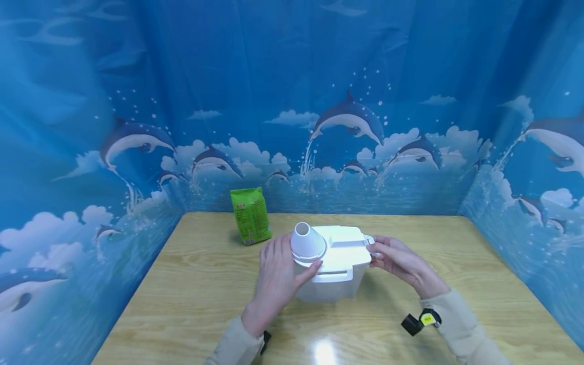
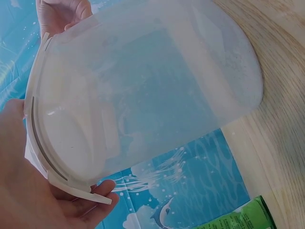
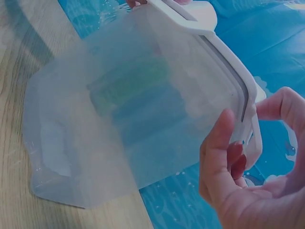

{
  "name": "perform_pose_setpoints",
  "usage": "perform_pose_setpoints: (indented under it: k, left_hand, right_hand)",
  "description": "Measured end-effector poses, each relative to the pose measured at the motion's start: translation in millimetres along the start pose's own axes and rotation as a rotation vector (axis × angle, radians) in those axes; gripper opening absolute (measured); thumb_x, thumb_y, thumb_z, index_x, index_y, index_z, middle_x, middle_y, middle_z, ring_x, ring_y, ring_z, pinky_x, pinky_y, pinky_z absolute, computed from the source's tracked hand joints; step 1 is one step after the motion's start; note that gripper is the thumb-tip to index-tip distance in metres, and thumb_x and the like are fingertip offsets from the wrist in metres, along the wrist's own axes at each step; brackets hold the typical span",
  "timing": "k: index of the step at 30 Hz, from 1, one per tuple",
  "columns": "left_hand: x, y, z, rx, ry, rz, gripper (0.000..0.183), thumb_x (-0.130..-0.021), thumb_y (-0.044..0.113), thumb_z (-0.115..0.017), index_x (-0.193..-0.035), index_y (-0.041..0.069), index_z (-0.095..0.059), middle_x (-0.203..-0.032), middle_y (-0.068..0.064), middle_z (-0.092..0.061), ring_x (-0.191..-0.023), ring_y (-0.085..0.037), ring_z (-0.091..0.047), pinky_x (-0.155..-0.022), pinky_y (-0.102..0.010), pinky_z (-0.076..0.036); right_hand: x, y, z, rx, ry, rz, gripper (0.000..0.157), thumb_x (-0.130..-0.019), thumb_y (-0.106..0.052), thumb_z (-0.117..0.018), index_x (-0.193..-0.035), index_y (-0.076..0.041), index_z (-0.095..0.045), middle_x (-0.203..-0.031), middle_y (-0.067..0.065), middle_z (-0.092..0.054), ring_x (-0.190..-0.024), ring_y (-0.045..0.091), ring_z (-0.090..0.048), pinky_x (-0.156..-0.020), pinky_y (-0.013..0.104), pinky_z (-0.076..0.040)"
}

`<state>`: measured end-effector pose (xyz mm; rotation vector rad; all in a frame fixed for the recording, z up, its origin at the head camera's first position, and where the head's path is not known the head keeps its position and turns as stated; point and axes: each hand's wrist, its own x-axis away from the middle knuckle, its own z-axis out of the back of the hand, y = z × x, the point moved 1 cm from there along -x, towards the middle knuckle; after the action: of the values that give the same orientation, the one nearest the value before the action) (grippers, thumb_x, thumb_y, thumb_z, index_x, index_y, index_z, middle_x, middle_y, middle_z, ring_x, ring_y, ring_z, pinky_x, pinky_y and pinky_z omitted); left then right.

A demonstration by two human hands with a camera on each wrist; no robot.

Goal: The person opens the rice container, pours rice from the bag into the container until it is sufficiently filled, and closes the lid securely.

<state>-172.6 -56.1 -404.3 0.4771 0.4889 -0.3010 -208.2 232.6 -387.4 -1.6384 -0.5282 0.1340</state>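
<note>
On the wood surface (image 1: 182, 309), before dolphin curtains (image 1: 260, 81), your left hand (image 1: 277, 266) grips the lidded container (image 1: 319, 292) at nine o'clock, right hand (image 1: 400, 261) pinching three — green bag (image 1: 250, 215) at eleven, print illegible.

- You're seeing a white lid (image 1: 343, 256) and cloudy-white container (image 1: 319, 292).
- You're wearing beige sleeves (image 1: 462, 325).
- The bag (image 1: 251, 215) is showing green.
- The blue curtain (image 1: 255, 66) is displaying dolphins (image 1: 350, 117).
- The tabletop (image 1: 196, 304) is showing yellowish woodgrain.
</note>
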Motion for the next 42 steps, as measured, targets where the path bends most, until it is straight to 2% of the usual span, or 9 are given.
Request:
perform_pose_setpoints:
  k: [4, 11, 18, 27, 33, 37, 42]
  left_hand:
    - [-0.3, -0.6, -0.8, 0.002, -0.002, -0.005, 0.088, -0.086, 0.067, -0.066, -0.139, 0.000, -0.049, -0.130, -0.015, -0.060, -0.126, -0.034, -0.054, -0.112, -0.056, -0.039]
    - [-2.3, -3.3, -0.8, 0.033, -0.020, -0.006, 0.088, -0.087, 0.067, -0.065, -0.141, 0.000, -0.048, -0.132, -0.016, -0.059, -0.127, -0.036, -0.053, -0.112, -0.058, -0.038]
    - [-3.2, -5.2, -1.6, 0.050, -0.046, -0.002, 0.088, -0.088, 0.067, -0.064, -0.143, 0.001, -0.047, -0.133, -0.016, -0.058, -0.128, -0.036, -0.052, -0.113, -0.057, -0.037]
    - [-3.9, -5.0, 0.0, 0.055, -0.046, -0.004, 0.087, -0.089, 0.067, -0.064, -0.143, 0.001, -0.046, -0.132, -0.016, -0.058, -0.128, -0.036, -0.051, -0.112, -0.057, -0.038]
    - [-3.2, -5.9, -0.7, 0.057, -0.043, -0.007, 0.086, -0.089, 0.066, -0.064, -0.142, 0.002, -0.047, -0.132, -0.015, -0.058, -0.128, -0.036, -0.051, -0.112, -0.058, -0.038]
    - [-2.9, -6.5, -1.0, 0.058, -0.041, -0.010, 0.087, -0.089, 0.067, -0.064, -0.143, 0.001, -0.046, -0.132, -0.016, -0.058, -0.128, -0.036, -0.052, -0.112, -0.057, -0.038]
    - [-2.7, -6.0, -1.5, 0.056, -0.040, -0.011, 0.087, -0.088, 0.066, -0.064, -0.144, 0.001, -0.046, -0.133, -0.016, -0.058, -0.128, -0.035, -0.052, -0.112, -0.057, -0.039]
  right_hand:
    - [1, 1, -3.1, 0.027, 0.052, -0.004, 0.058, -0.101, -0.011, -0.057, -0.143, 0.015, -0.027, -0.104, 0.002, -0.064, -0.089, 0.010, -0.064, -0.078, 0.022, -0.056]
    - [5, 5, -5.2, 0.069, 0.092, 0.009, 0.069, -0.100, -0.015, -0.059, -0.147, 0.016, -0.019, -0.110, 0.003, -0.061, -0.094, 0.010, -0.063, -0.081, 0.024, -0.056]
    - [6, 9, -8.2, 0.024, 0.135, 0.014, 0.062, -0.102, -0.014, -0.057, -0.145, 0.013, -0.022, -0.111, 0.003, -0.061, -0.093, 0.009, -0.063, -0.078, 0.022, -0.056]
    - [7, 12, -11.3, 0.006, 0.124, 0.068, 0.048, -0.104, -0.010, -0.052, -0.139, 0.012, -0.026, -0.105, 0.000, -0.062, -0.090, 0.007, -0.063, -0.076, 0.022, -0.056]
    - [7, 14, -10.8, 0.024, 0.136, 0.060, 0.050, -0.105, -0.013, -0.053, -0.140, 0.011, -0.026, -0.109, 0.001, -0.061, -0.093, 0.008, -0.064, -0.078, 0.023, -0.056]
    - [7, 13, -10.3, 0.097, 0.161, 0.048, 0.058, -0.105, -0.017, -0.054, -0.145, 0.012, -0.023, -0.116, 0.007, -0.060, -0.096, 0.010, -0.064, -0.082, 0.026, -0.057]
    - [10, 10, -8.6, 0.326, 0.180, 0.062, 0.068, -0.105, -0.025, -0.056, -0.152, 0.010, -0.022, -0.129, 0.022, -0.054, -0.099, 0.016, -0.063, -0.088, 0.032, -0.058]
